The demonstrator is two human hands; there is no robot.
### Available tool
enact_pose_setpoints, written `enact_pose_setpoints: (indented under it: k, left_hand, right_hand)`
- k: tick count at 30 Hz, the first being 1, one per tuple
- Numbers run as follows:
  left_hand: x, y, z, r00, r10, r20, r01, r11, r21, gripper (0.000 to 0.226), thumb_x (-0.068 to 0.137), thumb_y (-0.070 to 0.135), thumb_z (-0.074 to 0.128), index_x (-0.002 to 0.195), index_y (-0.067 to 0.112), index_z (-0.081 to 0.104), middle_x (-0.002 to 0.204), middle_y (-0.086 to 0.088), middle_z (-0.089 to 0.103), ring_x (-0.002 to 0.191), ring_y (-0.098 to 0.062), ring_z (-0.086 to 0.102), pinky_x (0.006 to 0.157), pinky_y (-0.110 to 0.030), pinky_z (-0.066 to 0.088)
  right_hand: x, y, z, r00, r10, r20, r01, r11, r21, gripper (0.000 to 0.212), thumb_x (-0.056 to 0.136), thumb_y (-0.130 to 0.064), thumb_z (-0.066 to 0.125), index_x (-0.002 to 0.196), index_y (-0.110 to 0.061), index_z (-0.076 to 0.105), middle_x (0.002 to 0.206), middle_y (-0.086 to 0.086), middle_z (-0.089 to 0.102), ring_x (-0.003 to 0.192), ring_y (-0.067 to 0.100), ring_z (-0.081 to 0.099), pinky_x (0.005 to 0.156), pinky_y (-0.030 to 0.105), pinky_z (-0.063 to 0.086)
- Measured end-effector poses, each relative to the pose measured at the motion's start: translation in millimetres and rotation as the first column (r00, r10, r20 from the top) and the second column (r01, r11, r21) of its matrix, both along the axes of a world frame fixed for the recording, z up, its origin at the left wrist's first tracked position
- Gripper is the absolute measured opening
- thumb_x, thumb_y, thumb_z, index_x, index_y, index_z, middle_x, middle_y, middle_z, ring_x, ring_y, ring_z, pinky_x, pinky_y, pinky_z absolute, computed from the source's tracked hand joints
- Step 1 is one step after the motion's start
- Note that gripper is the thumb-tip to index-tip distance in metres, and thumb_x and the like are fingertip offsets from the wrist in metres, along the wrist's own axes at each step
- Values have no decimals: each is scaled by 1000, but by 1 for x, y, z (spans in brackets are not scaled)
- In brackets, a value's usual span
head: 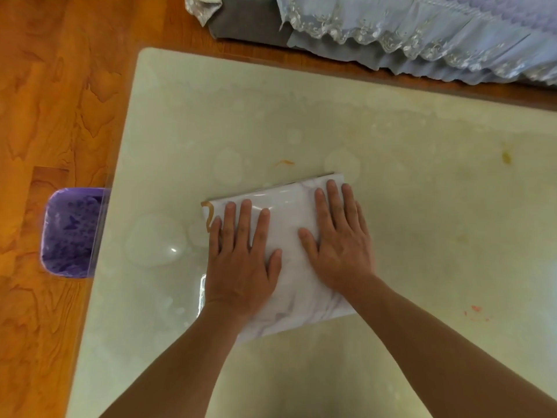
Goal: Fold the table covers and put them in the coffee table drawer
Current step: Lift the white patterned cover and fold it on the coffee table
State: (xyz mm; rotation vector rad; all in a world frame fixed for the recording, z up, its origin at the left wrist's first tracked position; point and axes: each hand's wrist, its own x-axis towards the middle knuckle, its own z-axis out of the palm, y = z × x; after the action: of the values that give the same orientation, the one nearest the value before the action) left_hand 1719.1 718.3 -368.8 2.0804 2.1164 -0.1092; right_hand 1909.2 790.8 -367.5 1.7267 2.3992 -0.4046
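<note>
At the far left, a purple bin (70, 233) stands on the wooden floor (45, 101), tucked against the left edge of the bench (422, 191). Further right, near the middle of the glossy pale bench, lies the table cover (289, 212), already folded into a compact white rectangle with a marbled print and an orange mark at its far-left corner. The left hand (241, 260) rests flat on the cover's left half, fingers straight and spread, gripping nothing. Just beside it, the right hand (340, 236) lies flat on the right half, fingers straight and close together, likewise holding nothing; both seem to be pressing the fold down. The material looks shiny and plasticky, so the main risk is that the folds spring open once the pressure is lifted, or that the bundle slides on the slick benchtop if it is pushed rather than lifted. Picking it up by one edge could let the layers fan apart before it reaches the drawer, which is not in view here. At the upper right, beyond the bench, a sofa (250, 22) carries a blue lace-trimmed cover (422, 28).
</note>
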Motion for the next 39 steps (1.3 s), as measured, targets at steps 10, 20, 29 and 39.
enact_pose_setpoints:
  k: [10,20,29,39]
  left_hand:
    - [7,3,2,1000,12,-23,-12,1000,-29,76,99,52,38,161,14,19,168,-19,10,155,-41,4,124,-58,6]
    - [-51,54,0,940,-335,-64,340,914,220,37,99,37,48,129,17,57,144,-20,47,110,-40,50,117,-57,24]
    - [-45,51,6,959,-277,-53,282,953,109,42,96,41,46,131,20,55,143,-11,49,111,-36,46,98,-51,36]
    - [-48,59,21,960,-209,186,202,978,54,43,88,46,48,125,24,53,134,-2,55,114,-32,44,92,-47,41]
  right_hand:
    - [-3,1,-3,1000,-12,27,11,1000,29,80,100,-63,25,162,-19,1,169,5,-9,155,27,-11,123,56,12]
    - [5,-14,16,982,-68,-178,111,963,244,55,99,-32,51,151,-14,43,163,14,27,150,38,21,121,53,17]
    - [-31,-154,42,-385,-916,-111,559,-136,-818,38,87,-32,75,115,-11,61,88,3,73,79,18,70,81,42,60]
    - [-62,-123,71,-757,-651,-52,197,-152,-969,21,89,-11,72,109,-18,68,101,2,77,93,24,74,76,39,61]
